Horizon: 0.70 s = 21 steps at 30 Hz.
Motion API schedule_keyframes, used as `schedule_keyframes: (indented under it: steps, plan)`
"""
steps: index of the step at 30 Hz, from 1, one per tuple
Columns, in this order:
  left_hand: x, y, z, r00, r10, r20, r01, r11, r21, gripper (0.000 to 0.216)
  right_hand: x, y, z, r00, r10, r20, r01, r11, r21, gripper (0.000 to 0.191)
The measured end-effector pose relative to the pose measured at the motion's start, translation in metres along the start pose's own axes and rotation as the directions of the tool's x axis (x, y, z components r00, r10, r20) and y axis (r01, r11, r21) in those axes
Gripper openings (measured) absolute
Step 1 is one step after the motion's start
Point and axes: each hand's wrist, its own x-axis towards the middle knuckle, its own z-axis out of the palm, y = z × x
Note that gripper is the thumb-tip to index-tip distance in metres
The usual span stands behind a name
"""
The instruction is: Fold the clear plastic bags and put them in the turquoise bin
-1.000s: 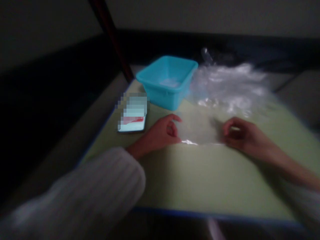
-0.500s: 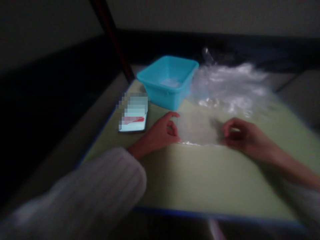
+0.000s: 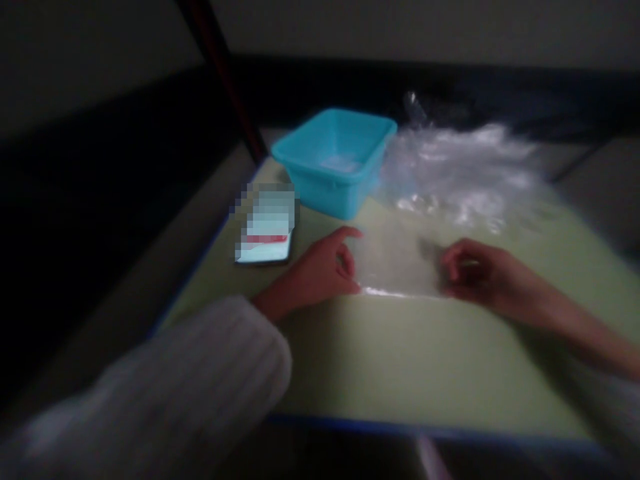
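Note:
A flat, clear plastic bag (image 3: 395, 260) lies just above or on the yellow-green table between my two hands, its near edge a shiny straight line. At its left side is my left hand (image 3: 330, 263), thumb at the near corner, index finger stretched along the far part and the other fingers curled. My right hand (image 3: 483, 273) pinches the right side with bent fingers. The exact contact of the fingertips is blurred. Both forearms come in from the near side, the left one in a pale ribbed sleeve.
Beyond my left hand stands a turquoise plastic basin (image 3: 325, 180) with something whitish inside. A heap of crumpled clear plastic bags (image 3: 465, 173) covers the back right. A lit phone (image 3: 265, 247), partly pixelated, lies at the left. The table (image 3: 425, 373) has a blue edge.
The bag's near edge has come slightly toward me and looks straighter. My hands have shifted only a little, the right one slightly nearer. Basin, phone and heap stay in place.

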Motion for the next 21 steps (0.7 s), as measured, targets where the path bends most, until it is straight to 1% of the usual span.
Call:
schedule_keyframes:
  steps: [3, 5, 7, 8, 9, 10, 11, 12, 14, 15, 17, 21]
  plan:
    - [0.0, 0.0, -0.001, 0.999, 0.048, -0.013, -0.046, 0.994, 0.1, 0.073, -0.001, -0.001, -0.001, 0.998, -0.057, 0.0, 0.056, 0.986, -0.156, 0.03]
    - [0.001, 0.001, -0.001, 0.995, 0.097, -0.024, -0.092, 0.981, 0.169, 0.064, -0.003, -0.007, 0.0, 0.988, -0.144, -0.05, 0.122, 0.946, -0.3, 0.024]
    - [0.0, 0.002, 0.002, 0.978, 0.192, -0.087, -0.164, 0.952, 0.259, 0.047, -0.005, -0.015, 0.004, 0.95, -0.287, -0.122, 0.202, 0.865, -0.459, 0.018]
    - [-0.001, 0.002, 0.005, 0.958, 0.265, -0.114, -0.217, 0.923, 0.317, 0.038, -0.006, -0.018, 0.006, 0.92, -0.37, -0.133, 0.246, 0.806, -0.538, 0.016]
    - [-0.002, 0.002, 0.009, 0.93, 0.347, -0.122, -0.277, 0.88, 0.386, 0.032, -0.006, -0.021, 0.01, 0.89, -0.441, -0.113, 0.289, 0.739, -0.609, 0.018]
    - [-0.003, 0.002, 0.013, 0.898, 0.431, -0.084, -0.351, 0.82, 0.452, 0.031, -0.007, -0.023, 0.014, 0.867, -0.495, -0.059, 0.335, 0.667, -0.665, 0.023]
    - [-0.005, 0.001, 0.018, 0.867, 0.499, -0.004, -0.427, 0.746, 0.511, 0.033, -0.007, -0.022, 0.019, 0.852, -0.524, 0.021, 0.383, 0.595, -0.706, 0.033]
    - [-0.006, 0.0, 0.022, 0.837, 0.539, 0.094, -0.493, 0.668, 0.557, 0.041, -0.006, -0.021, 0.023, 0.842, -0.527, 0.112, 0.428, 0.528, -0.734, 0.044]
    - [-0.008, -0.005, 0.03, 0.79, 0.555, 0.261, -0.581, 0.541, 0.608, 0.06, -0.005, -0.013, 0.03, 0.831, -0.491, 0.262, 0.488, 0.416, -0.767, 0.065]
    - [-0.009, -0.007, 0.032, 0.78, 0.542, 0.314, -0.6, 0.503, 0.622, 0.069, -0.004, -0.009, 0.033, 0.826, -0.472, 0.308, 0.504, 0.373, -0.779, 0.071]
    - [-0.009, -0.012, 0.035, 0.782, 0.503, 0.369, -0.604, 0.467, 0.646, 0.076, -0.004, 0.0, 0.035, 0.824, -0.444, 0.353, 0.514, 0.321, -0.796, 0.079]
    - [-0.009, -0.016, 0.034, 0.804, 0.447, 0.393, -0.581, 0.444, 0.683, 0.077, -0.006, 0.007, 0.033, 0.829, -0.419, 0.371, 0.506, 0.278, -0.817, 0.084]
